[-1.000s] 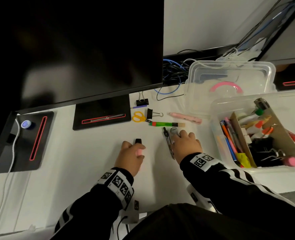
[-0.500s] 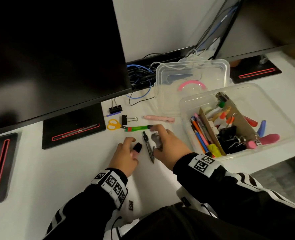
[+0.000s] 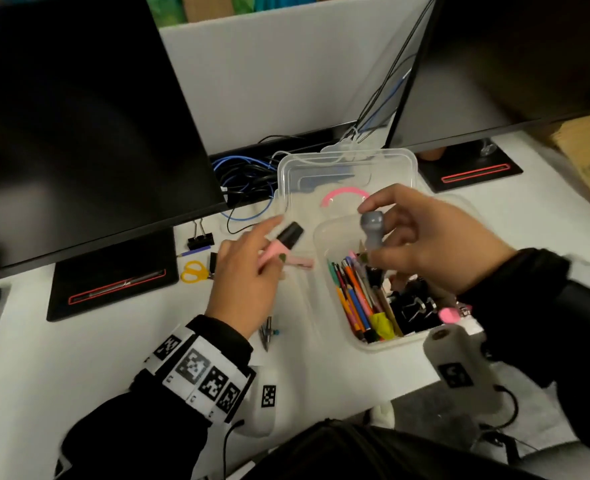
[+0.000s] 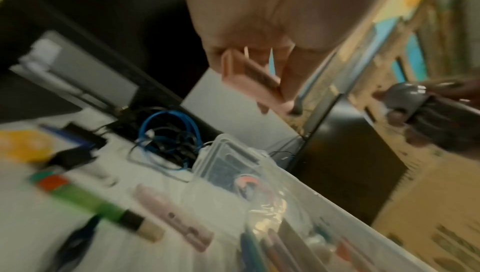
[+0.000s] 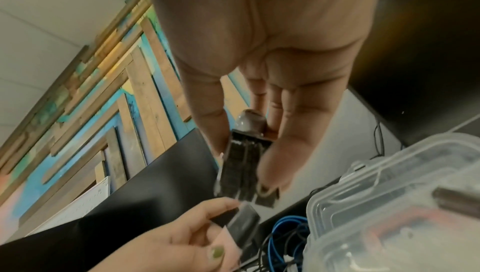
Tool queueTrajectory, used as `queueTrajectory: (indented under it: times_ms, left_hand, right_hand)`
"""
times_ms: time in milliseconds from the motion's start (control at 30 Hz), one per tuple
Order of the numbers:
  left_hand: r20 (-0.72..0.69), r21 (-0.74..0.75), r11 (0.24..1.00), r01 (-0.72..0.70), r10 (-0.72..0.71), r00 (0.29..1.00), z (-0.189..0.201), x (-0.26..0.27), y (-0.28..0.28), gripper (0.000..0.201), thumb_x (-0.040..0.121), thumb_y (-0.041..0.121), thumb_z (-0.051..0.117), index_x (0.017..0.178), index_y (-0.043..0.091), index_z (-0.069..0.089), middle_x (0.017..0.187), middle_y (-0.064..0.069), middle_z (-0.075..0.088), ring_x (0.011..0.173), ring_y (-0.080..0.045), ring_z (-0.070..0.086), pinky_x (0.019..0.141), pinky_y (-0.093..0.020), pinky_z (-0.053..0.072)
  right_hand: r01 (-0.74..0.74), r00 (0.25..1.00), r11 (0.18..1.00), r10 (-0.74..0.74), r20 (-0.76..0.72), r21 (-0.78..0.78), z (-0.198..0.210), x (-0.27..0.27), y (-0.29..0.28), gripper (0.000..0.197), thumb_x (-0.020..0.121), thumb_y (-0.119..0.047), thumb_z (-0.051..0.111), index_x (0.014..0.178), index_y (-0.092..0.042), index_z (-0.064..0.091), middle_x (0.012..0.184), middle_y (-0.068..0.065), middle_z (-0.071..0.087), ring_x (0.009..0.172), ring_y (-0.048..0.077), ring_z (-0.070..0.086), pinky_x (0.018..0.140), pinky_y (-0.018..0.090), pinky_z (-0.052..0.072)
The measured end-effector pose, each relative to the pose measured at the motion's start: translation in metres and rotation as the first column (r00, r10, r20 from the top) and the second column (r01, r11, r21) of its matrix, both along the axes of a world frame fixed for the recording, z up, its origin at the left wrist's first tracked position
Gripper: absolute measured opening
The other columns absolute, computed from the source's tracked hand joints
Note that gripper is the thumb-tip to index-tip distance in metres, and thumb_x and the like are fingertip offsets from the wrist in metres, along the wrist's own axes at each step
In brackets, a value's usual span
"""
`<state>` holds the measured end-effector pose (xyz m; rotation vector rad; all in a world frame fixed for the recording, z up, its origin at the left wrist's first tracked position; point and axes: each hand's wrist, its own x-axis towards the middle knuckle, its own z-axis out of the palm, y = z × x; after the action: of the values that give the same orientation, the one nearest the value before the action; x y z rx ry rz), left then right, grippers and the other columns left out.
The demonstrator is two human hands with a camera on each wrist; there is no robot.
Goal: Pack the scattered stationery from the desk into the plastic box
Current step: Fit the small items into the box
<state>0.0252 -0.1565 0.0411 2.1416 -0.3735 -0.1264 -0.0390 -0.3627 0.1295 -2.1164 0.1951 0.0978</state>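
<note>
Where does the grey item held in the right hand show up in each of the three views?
Head: grey item right of centre, pinched above the plastic box.
Left wrist: grey item at the right edge, in dark fingers.
Right wrist: grey item at centre, between the fingers.
Shared landmark: blue cable.

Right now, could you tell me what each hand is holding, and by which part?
The left hand grips a pink highlighter by its barrel; the right hand pinches a grey stamp around its handle.
</note>
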Motion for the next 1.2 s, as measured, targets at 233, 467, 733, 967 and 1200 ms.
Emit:
queueTrajectory:
  times_ms: [233,467,733,967,1200]
  left_hand:
    - [-0.099,0.152,0.952,0.267,-0.254,0.962,0.015,-0.012,-0.065,0.075,0.095,0.004,0.04,0.138,0.059,0.014,0.095,0.011,0.043,0.082,-0.002,0.045,0.072,-0.009,0.035]
    - [-0.265,0.187,0.963,0.196,-0.143,0.953,0.017,-0.001,-0.106,0.055,0.084,0.009,0.06,0.125,0.038,0.038,0.091,-0.008,0.058,0.074,-0.023,0.065,0.075,-0.039,0.055]
    - [-0.508,0.309,0.921,0.236,-0.051,0.86,0.0,0.004,-0.132,0.046,0.079,0.003,0.067,0.108,0.023,0.038,0.08,-0.013,0.063,0.068,-0.028,0.069,0.067,-0.046,0.058]
    - [-0.561,0.454,0.84,0.297,0.01,0.828,-0.009,0.007,-0.144,0.046,0.081,0.01,0.067,0.111,0.025,0.036,0.07,-0.004,0.06,0.069,-0.023,0.071,0.064,-0.035,0.056]
    - [-0.48,0.528,0.808,0.263,0.028,0.877,-0.022,-0.001,-0.151,0.033,0.085,0.006,0.058,0.111,0.017,0.041,0.086,-0.012,0.059,0.077,-0.03,0.066,0.071,-0.042,0.056]
  right_hand:
    - [-0.135,0.99,0.98,0.127,-0.065,-0.146,0.016,0.02,-0.088,0.029,0.077,-0.004,0.072,0.097,-0.02,0.058,0.082,0.01,0.066,0.064,0.028,0.067,0.058,0.042,0.059]
    - [-0.262,0.964,0.802,0.194,-0.181,-0.537,-0.005,0.035,-0.145,0.029,0.075,-0.021,0.075,0.098,-0.033,0.063,0.088,-0.004,0.068,0.083,0.016,0.062,0.079,0.031,0.052]
    - [-0.433,0.901,0.707,0.324,-0.288,-0.559,-0.03,0.047,-0.172,0.027,0.074,-0.017,0.074,0.092,-0.032,0.06,0.071,-0.02,0.05,0.066,-0.001,0.048,0.058,0.009,0.035]
    - [-0.508,0.859,0.648,0.337,-0.384,-0.567,-0.053,0.054,-0.177,0.019,0.078,-0.017,0.066,0.094,-0.026,0.059,0.08,-0.011,0.052,0.077,0.012,0.048,0.055,0.015,0.032]
    - [-0.532,0.837,0.664,0.318,-0.446,-0.525,-0.065,0.066,-0.18,0.023,0.082,-0.006,0.062,0.099,-0.02,0.063,0.092,-0.004,0.053,0.083,0.015,0.05,0.06,0.016,0.036]
